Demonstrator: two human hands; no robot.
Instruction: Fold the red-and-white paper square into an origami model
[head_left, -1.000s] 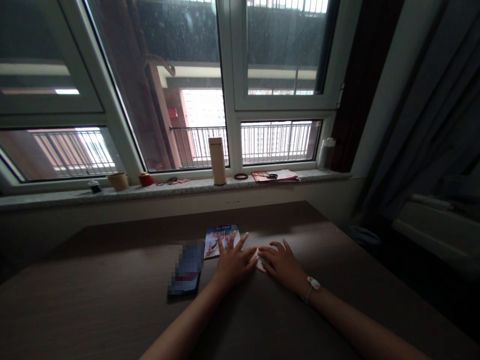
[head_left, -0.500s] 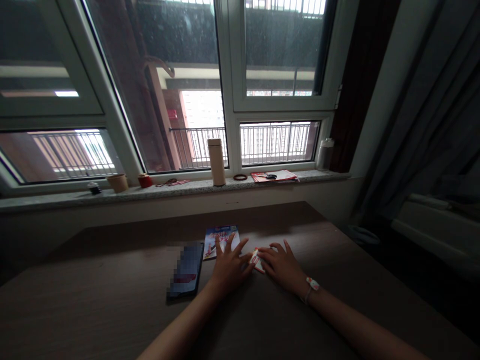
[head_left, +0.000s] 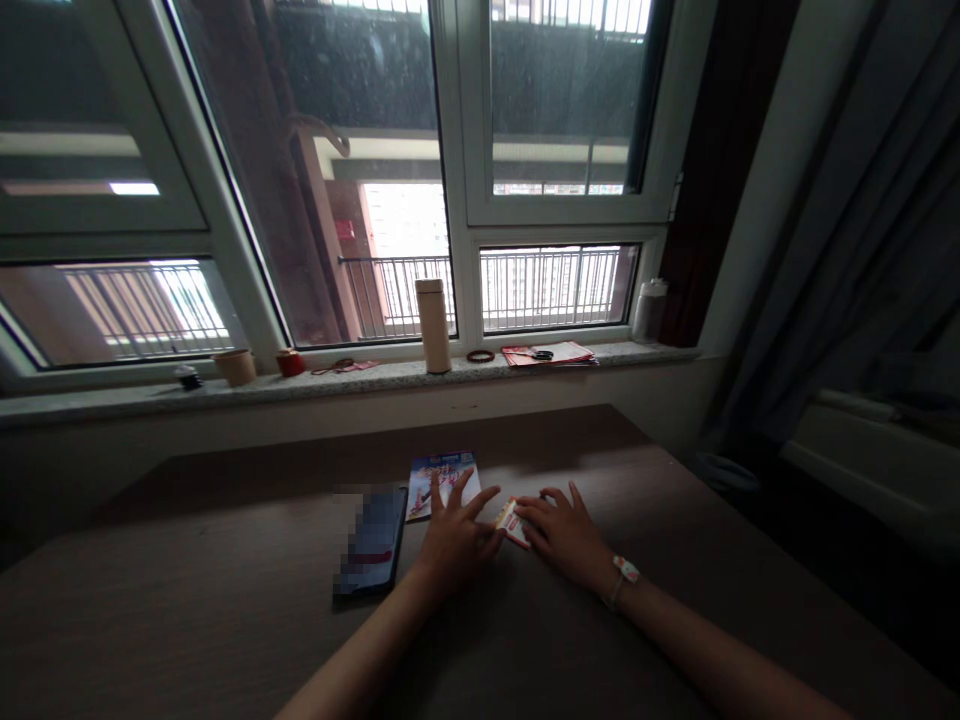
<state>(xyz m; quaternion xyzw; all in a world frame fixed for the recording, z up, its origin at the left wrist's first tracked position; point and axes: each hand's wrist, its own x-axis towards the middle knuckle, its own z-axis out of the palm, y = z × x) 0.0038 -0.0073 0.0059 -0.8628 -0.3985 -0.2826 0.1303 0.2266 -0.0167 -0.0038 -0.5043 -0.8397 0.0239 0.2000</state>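
One card (head_left: 512, 522) between left hand (head_left: 454, 535), right hand (head_left: 566, 530)

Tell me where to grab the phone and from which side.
Pinch the phone across its two long edges, from above: it lies flat on the table, long axis pointing away from you, with the left hand close on its right.

No legible txt anywhere.
Booklet (head_left: 442, 478) cover has red print, too small & dim to read; small card (head_left: 512, 521) shows red marks, no letters made out (phone (head_left: 373, 540) screen is blurred).
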